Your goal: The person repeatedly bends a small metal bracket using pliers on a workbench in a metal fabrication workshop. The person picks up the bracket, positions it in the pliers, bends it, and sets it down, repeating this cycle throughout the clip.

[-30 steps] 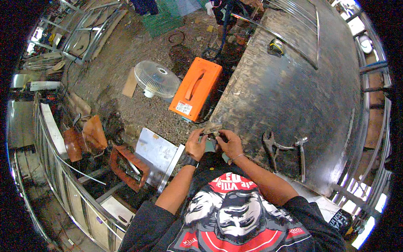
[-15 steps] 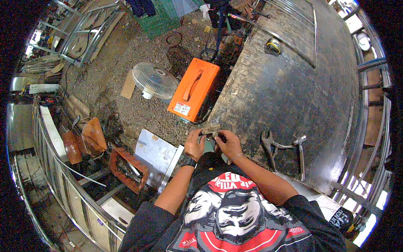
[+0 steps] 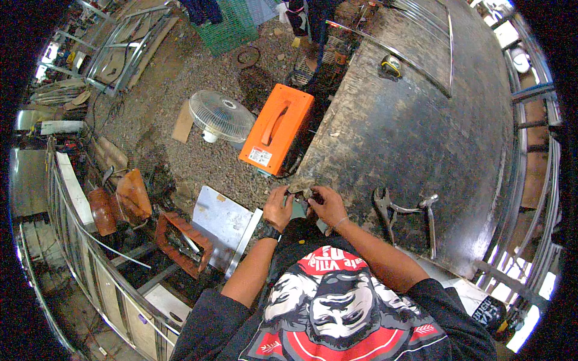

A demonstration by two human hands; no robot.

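My left hand (image 3: 279, 209) and my right hand (image 3: 328, 206) are close together at the near left corner of the dark worktable (image 3: 409, 150). Fingertips of both hands pinch a small brownish piece (image 3: 300, 192) between them; its kind I cannot make out. Fingers partly cover it. To the right of my right hand, a dark plier-like tool (image 3: 384, 212) with wide jaws lies on the tabletop. Beside it is a metal hammer (image 3: 431, 224), its head toward the tool.
An orange machine case (image 3: 278, 129) with a top handle stands beyond my hands, beside a fan (image 3: 223, 114) on gravel. Farther up the table lie a tape measure (image 3: 391, 66) and a metal frame (image 3: 450, 48). A white panel (image 3: 220, 225) and an orange-brown frame (image 3: 180, 243) are at left.
My hands stay nearly in place, with the small piece slightly shifted between the fingers. At the far end, a co-worker's hand by the table has gone from where it was.
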